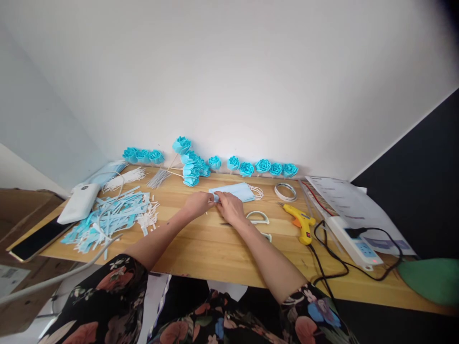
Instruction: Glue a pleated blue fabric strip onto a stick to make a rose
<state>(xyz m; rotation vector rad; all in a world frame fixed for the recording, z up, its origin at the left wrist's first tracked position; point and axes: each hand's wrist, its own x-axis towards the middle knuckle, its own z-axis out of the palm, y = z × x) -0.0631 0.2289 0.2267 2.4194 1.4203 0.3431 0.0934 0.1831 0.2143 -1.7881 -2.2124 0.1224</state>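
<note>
Both of my hands meet at the left end of a light blue face mask [237, 190] lying on the wooden table [201, 248]. My left hand [198, 203] pinches the mask's left edge. My right hand [229, 207] is closed on the same end, just right of the left hand. The mask's white ear loops [256, 192] trail off its right end. Scissors with pale handles [258, 219] lie just behind my right wrist, partly hidden by it.
Blue fabric roses [263, 166] line the wall, with more on sticks [189, 168]. Cut blue and white strips [109, 216] pile at the left by a white pouch [79, 202] and a phone [34, 240]. A yellow glue gun [300, 221], tape roll [285, 191], power strip [355, 243] and papers [349, 203] lie right.
</note>
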